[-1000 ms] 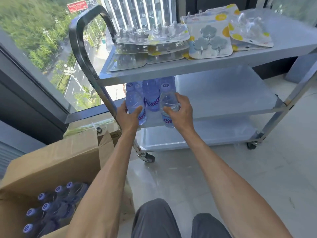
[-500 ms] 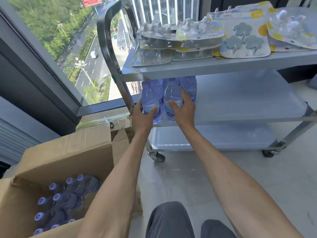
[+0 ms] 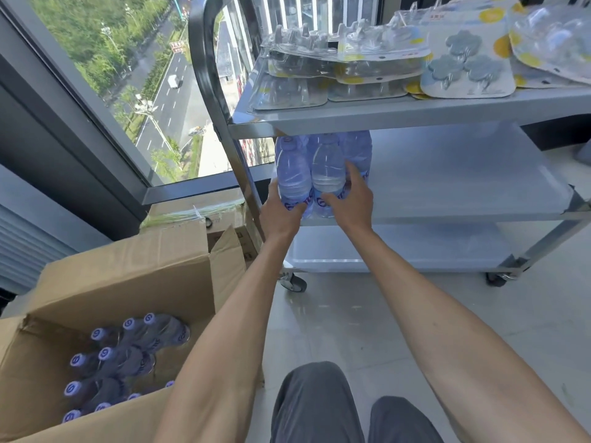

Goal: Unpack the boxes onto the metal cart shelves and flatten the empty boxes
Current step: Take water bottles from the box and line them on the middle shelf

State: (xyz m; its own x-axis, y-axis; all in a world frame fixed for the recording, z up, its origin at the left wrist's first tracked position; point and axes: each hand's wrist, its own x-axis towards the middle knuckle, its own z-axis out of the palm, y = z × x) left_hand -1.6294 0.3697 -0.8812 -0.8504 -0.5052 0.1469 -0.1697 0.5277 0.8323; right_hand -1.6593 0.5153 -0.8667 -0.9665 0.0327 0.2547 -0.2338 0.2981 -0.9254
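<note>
Both forearms (image 3: pixel 447 330) are bare, with no sleeve, watch or band showing from wrist to the frame's lower edge. The left hand (image 3: pixel 281 215) and right hand (image 3: pixel 351 203) wear no gloves or rings. Grey trousers (image 3: pixel 319 407) cover both knees at bottom centre.

Window (image 3: pixel 96 75) over a road (image 3: pixel 166 100)

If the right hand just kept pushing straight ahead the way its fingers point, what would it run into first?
The right hand already grips the front bottle on the middle shelf. Pushed straight on, it would most likely press that bottle into the bottles behind. Depth there is hard to judge under the top shelf.
</note>
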